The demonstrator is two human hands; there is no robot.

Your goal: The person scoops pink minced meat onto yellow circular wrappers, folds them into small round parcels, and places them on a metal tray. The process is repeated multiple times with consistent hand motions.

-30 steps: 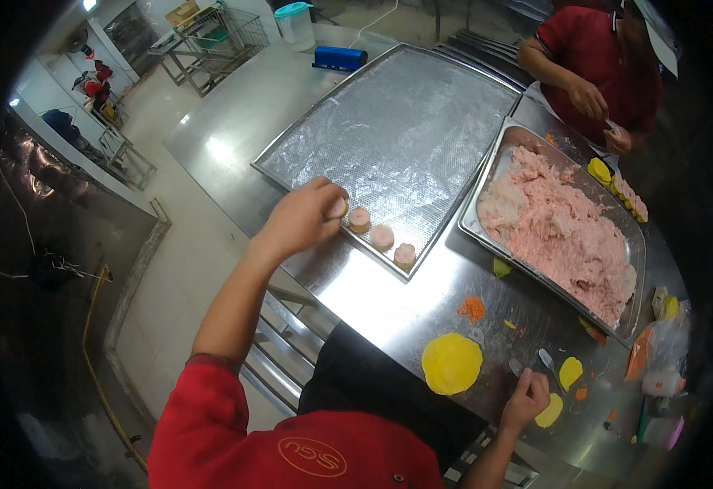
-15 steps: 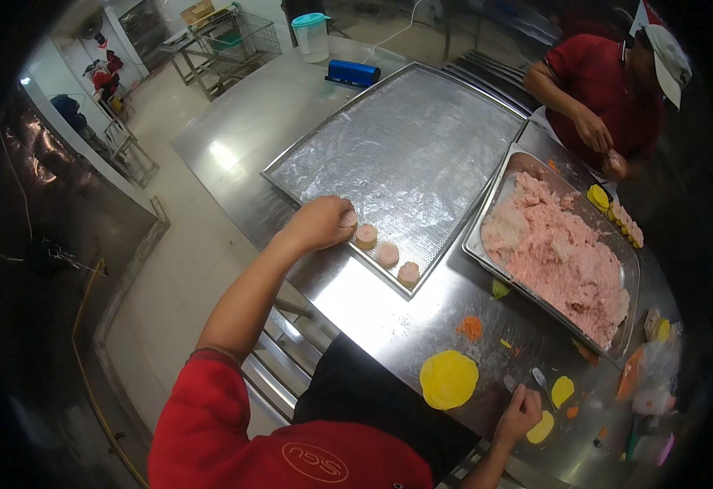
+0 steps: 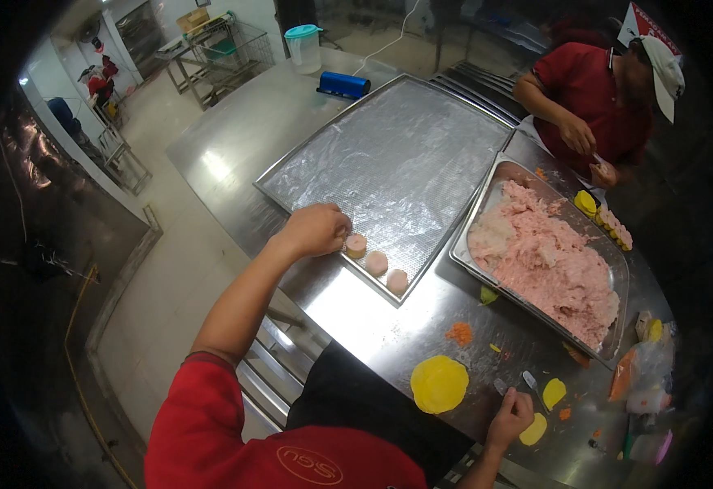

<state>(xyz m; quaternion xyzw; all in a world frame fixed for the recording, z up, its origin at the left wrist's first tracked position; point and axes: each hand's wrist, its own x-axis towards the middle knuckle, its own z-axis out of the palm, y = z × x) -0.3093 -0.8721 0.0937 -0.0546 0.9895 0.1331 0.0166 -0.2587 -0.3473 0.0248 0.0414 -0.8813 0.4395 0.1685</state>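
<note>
At the near left corner of the metal tray (image 3: 405, 147), my left hand (image 3: 317, 230) is closed, its fingertips round a small open-topped dumpling mostly hidden behind them. Beside it, along the tray's near edge, stand several more round dumplings (image 3: 376, 262) with pink tops. My right hand (image 3: 510, 419) is low over the table, fingers closed on a small spreading spatula (image 3: 500, 385) whose flat blade pokes out ahead. To its left lies a stack of round yellow wrappers (image 3: 440, 384). Loose yellow wrappers (image 3: 533, 429) lie beside the hand.
A deep steel pan (image 3: 528, 306) of pink minced filling (image 3: 548, 253) stands right of the tray. Another spatula (image 3: 529, 380) and orange crumbs (image 3: 459, 332) lie nearby. Across the table a co-worker (image 3: 585, 114) works beside a row of dumplings (image 3: 615, 227). Farther back are a blue box (image 3: 343, 85) and a lidded jug (image 3: 303, 50).
The view has shifted slightly. My left hand stays at the tray edge, now covering the dumpling that showed at its fingertips. My right hand remains by the wrappers.
</note>
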